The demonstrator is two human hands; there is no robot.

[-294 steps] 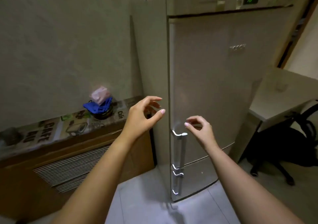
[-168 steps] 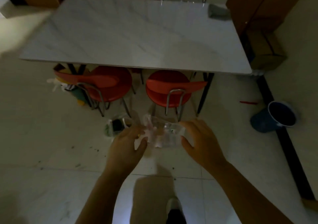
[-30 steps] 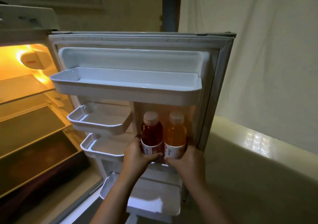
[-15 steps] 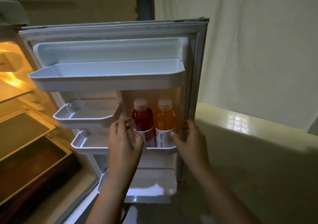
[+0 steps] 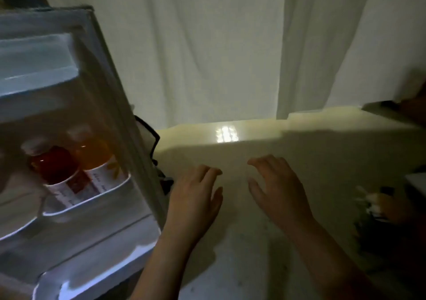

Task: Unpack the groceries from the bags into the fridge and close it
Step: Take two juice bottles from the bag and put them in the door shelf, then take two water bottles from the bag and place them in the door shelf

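Both grips empty, left hand (image 5: 196,198), right hand (image 5: 276,189), 2 bottles (image 5: 69,163) left

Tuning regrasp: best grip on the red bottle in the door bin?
Likely the neck and cap of the red bottle, from above and the front. The door bin wall hides its lower body, and the orange bottle crowds one side.
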